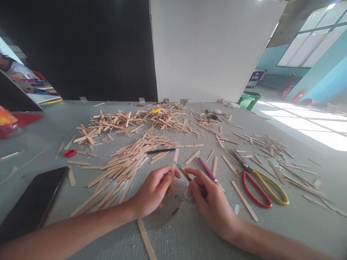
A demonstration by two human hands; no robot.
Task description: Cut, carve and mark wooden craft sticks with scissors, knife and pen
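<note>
My left hand (157, 186) pinches a craft stick (176, 156), which points up and away from the fingers with a pale upper end. My right hand (210, 202) is closed around a slim brass-coloured craft knife (185, 174), its fine tip at or very near the stick's side; I cannot tell whether they touch. Just beyond my right hand lies a purple-red pen-like stick (206, 168). A black slim rod (161, 150) rests past the left fingers. Below, between the hands, are small dark scraps (175, 211). One loose stick (146, 238) lies near my left wrist.
Craft sticks (121, 162) spread left of centre, with heaps (170, 121) behind. Scissors (251, 171) with red and yellow handles lie right. A black phone-like slab (34, 202) and a red ring (69, 153) are left. Keys (213, 115) lie farther back. Upright panels (208, 50) border the table.
</note>
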